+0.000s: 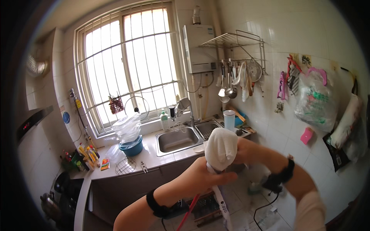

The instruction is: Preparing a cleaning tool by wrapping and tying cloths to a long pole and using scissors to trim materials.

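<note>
A bulky white cloth bundle with a rounded top stands up before me. My left hand is closed around its lower end, with the thumb lying across the front. My right hand is behind the bundle's right side; the cloth hides most of its fingers. Below my left hand hangs a long white strip with dark spots, and beside it runs a thin red stick. Whether these join the bundle is hidden. Black straps with devices circle both forearms.
Beyond my hands a counter holds a steel sink, a white lidded container and a blue-green basin with plastic bags. Utensils hang under a wire rack. Bags hang on the right wall. A black cable droops below.
</note>
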Demonstrator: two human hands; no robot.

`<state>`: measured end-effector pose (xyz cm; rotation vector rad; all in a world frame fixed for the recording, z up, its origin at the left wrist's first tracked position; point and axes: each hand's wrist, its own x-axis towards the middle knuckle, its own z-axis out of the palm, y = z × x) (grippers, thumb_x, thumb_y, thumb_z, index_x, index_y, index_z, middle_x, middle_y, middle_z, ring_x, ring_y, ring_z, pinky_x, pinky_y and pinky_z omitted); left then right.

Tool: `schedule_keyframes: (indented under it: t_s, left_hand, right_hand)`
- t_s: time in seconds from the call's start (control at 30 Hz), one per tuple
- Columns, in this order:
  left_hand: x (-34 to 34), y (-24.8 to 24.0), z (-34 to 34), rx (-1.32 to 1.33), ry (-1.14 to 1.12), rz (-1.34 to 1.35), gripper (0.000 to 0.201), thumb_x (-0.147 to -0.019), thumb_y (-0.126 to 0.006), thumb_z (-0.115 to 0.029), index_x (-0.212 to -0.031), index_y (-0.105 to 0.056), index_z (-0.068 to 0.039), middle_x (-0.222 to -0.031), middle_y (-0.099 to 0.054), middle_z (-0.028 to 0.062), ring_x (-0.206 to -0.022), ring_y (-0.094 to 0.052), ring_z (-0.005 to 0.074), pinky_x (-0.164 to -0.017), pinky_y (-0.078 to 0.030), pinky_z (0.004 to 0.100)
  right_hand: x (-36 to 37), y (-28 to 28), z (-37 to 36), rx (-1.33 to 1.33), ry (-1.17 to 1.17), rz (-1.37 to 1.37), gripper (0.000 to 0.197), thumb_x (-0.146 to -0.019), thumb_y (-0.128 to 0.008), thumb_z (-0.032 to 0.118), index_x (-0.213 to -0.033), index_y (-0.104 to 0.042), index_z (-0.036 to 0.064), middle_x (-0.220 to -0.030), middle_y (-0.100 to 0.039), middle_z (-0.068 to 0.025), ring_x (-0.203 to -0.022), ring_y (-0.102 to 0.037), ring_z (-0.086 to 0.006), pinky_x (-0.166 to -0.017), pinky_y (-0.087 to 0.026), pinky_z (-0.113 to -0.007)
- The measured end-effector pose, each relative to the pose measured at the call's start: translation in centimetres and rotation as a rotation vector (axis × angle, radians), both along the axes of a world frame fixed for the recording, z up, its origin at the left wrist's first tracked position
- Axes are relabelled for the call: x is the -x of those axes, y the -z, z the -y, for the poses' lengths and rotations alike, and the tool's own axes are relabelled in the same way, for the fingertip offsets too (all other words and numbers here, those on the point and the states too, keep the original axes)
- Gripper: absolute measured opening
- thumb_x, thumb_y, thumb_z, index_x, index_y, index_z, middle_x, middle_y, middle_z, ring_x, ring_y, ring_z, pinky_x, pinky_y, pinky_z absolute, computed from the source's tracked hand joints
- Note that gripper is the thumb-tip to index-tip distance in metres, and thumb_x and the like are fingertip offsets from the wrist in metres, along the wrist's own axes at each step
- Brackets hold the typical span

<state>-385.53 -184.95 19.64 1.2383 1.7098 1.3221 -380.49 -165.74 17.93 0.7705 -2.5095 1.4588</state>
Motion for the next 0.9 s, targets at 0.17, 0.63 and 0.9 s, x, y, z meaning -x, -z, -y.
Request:
schedule_keyframes:
  t_s: [0.17, 0.63, 0.9]
  left_hand:
    - [1.4, 1.0, -0.1, -0.127, 0.027, 0.115, 0.028, -0.081, -0.06, -0.032, -0.094, -0.054, -0.008, -0.063, -0.044, -0.0044, -0.049, -0.038, 0.0014, -0.038, -0.03, 0.0155]
    - [2.2, 1.7, 1.1, -0.2, -0.015, 0.261, 0.042, -0.084, -0.051, -0.038, -0.107, -0.045, -0.003, -0.076, -0.053, 0.0041, -0.052, -0.047, 0.0058, -0.04, -0.038, 0.0167]
    - [1.1, 1.5, 0.3, -0.412, -0.027, 0.01, 0.048, -0.088, -0.044, -0.029, -0.125, -0.018, -0.011, -0.084, -0.054, 0.008, -0.052, -0.049, 0.0073, -0.04, -0.038, 0.0169]
  right_hand:
    - [-2.3, 2.7, 2.6, -0.198, 0.5, -0.497, 0.022, -0.078, -0.058, 0.012, -0.099, -0.053, 0.0061, -0.075, -0.061, -0.0077, -0.068, -0.061, -0.0217, -0.056, -0.048, -0.029]
    - [-3.1, 3.9, 5.8, -0.34, 0.46, -0.953, 0.022, -0.062, -0.067, 0.013, -0.079, -0.055, 0.0132, -0.08, -0.05, -0.0004, -0.06, -0.055, -0.0124, -0.048, -0.046, -0.023]
    - [-3.1, 4.1, 6.2, 0.433, 0.357, -0.719, 0.014, -0.083, -0.055, 0.014, -0.078, -0.049, 0.0027, -0.071, -0.051, -0.0074, -0.06, -0.05, -0.0109, -0.053, -0.041, -0.021]
